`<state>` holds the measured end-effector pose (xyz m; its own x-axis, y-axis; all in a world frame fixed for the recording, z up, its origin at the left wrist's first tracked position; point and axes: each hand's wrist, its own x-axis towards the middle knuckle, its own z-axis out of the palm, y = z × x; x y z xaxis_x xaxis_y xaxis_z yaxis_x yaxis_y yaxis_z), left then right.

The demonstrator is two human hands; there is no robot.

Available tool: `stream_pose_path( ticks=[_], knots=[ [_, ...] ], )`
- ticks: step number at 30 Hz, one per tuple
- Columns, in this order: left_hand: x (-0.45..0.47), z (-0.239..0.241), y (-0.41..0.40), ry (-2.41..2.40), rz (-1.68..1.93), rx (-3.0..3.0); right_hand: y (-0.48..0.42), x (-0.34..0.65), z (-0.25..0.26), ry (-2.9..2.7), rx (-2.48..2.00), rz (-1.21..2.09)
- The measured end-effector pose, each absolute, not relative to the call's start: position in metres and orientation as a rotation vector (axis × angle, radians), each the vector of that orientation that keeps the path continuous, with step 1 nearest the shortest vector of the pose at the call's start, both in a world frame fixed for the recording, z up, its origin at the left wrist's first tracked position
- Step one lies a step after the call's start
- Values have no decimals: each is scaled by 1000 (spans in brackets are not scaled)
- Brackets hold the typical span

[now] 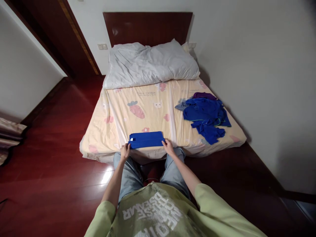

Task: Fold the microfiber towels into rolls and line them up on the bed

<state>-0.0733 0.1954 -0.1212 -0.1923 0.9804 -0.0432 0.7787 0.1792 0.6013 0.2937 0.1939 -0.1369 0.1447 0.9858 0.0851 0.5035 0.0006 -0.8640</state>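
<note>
A blue cloth garment, folded into a flat rectangle with a small white label near its left end, lies at the front edge of the bed. My left hand pinches its near left corner. At the near right corner, the fingers of my right hand are closed on the same garment. To the right on the bed is a loose heap of blue clothes, with a purple piece at its back and a grey-blue piece at its left side.
A patterned yellow sheet covers the bed. A bunched white quilt lies across its far end, before a dark wooden headboard. The wall runs close along the right side. Red wooden floor stretches along the left.
</note>
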Motion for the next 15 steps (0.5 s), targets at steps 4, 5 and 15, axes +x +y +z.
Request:
stream_pose_path(
  ticks=[4,5,15],
  knots=[
    [-71,-123,202,2077,594,1620,199,292,-136,-1460,-1634,720],
    [-71,-123,203,2084,581,1614,200,292,-137,-1459,-1640,714],
    [-61,-116,194,2179,699,1751,197,283,-125,-1647,-1798,431]
  ],
)
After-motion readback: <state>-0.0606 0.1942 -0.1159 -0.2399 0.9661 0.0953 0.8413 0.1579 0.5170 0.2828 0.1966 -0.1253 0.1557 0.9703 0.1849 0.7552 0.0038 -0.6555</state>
